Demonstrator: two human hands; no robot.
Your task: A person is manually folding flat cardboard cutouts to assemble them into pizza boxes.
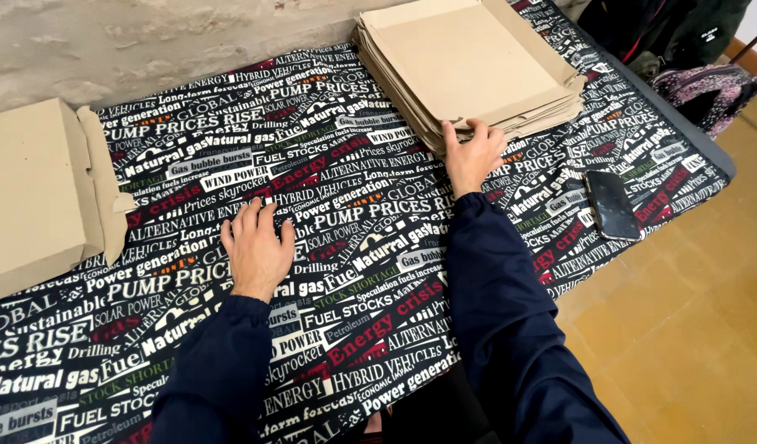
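Stacked flat tan cardboard sheets (469,66), unfolded box blanks by the look, sit at the far right corner of the tabletop (370,329), close against the rough plastered wall (148,41). Right hand (473,156) reaches forward to the near edge of that stack; fingers curl over the lip of the lower sheets, thumb out to the side. Contact with the edge is clear, but whether it has a firm pinch cannot be told. Left hand (257,251) lies palm down and spread on the cloth near the tabletop's middle, grasping nothing. Both arms wear dark navy sleeves.

Black tablecloth printed all over with white, red and green lettering covers the whole tabletop. At the far left edge sits a folded tan cardboard box (37,193), lid side flap hanging loose toward the middle, well apart from either hand. Dark smartphone (612,205) lies face up near the right edge, just right of the right forearm. Beyond the right corner, a patterned pink-and-dark backpack (707,90) rests on the tan tiled floor (691,329).
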